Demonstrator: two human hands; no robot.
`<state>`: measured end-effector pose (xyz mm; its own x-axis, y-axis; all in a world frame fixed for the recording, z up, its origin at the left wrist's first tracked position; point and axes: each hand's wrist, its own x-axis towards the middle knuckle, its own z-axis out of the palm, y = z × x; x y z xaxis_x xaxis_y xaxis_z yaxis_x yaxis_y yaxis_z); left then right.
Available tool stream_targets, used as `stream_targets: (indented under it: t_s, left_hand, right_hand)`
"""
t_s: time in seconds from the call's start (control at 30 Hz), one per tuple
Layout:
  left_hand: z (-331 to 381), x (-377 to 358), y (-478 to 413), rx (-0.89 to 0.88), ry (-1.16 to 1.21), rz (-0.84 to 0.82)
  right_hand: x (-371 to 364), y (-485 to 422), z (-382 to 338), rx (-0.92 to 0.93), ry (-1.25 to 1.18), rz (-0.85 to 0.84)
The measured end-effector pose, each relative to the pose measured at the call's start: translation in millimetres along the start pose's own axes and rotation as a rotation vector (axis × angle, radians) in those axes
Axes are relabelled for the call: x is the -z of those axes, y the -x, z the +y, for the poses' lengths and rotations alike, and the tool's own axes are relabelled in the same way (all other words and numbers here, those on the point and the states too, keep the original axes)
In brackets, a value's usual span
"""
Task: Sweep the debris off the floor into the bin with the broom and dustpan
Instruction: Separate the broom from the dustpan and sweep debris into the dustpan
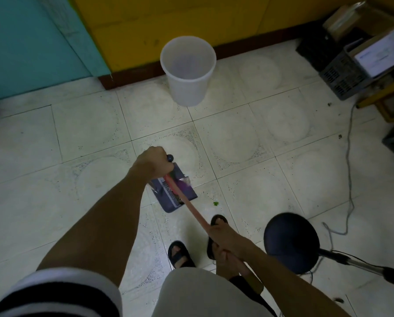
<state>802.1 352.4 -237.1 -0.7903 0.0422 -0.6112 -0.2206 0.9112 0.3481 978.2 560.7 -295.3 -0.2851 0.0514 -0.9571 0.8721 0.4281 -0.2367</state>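
A green scrap of debris (215, 203) lies on the floor (271, 184) just beside the dustpan (189, 193), which holds purple bits. My left hand (153, 164) curls its fingers round the dustpan's handle; my right hand (228, 242) grips the broom (197, 212). I judge we're mid-sweep: brush that scrap in, then carry all to the bin (188, 69), well apart.

A white bin (188, 72) is stood on the pale tiled floor (237, 138) near the wall (168, 19). A green scrap (215, 203) is seen near the dustpan (168, 207). Dark specks (340, 136) are scattered at right, and a grey cable (349, 156) is trailed past a round dark base (291, 241).
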Motion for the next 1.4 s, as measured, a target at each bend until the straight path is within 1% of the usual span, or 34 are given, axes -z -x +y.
stream_targets:
  t_s: [0.07,0.17,0.27,0.43,0.57,0.67,0.83,1.0,1.1,1.2,1.33,1.4]
  left_hand:
    - [1,-1,3,-0.010,-0.005,0.010]
    - [3,0,10,-0.013,0.006,0.014]
    - [-2,0,8,0.048,0.002,0.063]
    - [-18,1,17,0.131,-0.022,0.077]
    - [-28,12,20,0.186,-0.052,0.085]
    - [-34,21,15,0.181,-0.091,0.104]
    - [-46,22,7,0.159,-0.140,0.076]
    - [-55,28,-2,0.117,-0.119,0.048]
    - [-55,30,-3,0.096,-0.086,0.025]
    - [-58,34,-2,0.081,-0.059,0.027]
    - [-61,41,3,0.034,-0.053,0.037]
    - [-61,41,6,0.007,-0.067,0.036]
  right_hand:
    - [7,16,-1,0.014,0.003,0.007]
    - [29,38,7,0.010,-0.109,0.012]
    - [51,53,12,0.064,-0.169,0.017]
    - [86,44,6,0.143,-0.035,0.145]
    - [112,22,-7,0.165,0.003,0.168]
    - [118,6,-19,0.153,0.013,0.191]
    - [101,-15,-28,0.078,0.021,0.175]
    - [51,-15,-39,0.051,0.101,0.103]
    - [12,-14,-43,0.006,0.005,0.063]
    - [-24,-9,-50,-0.023,0.001,0.039]
    - [-52,4,-57,-0.065,-0.146,-0.001]
    - [-61,8,-56,-0.060,-0.165,-0.007]
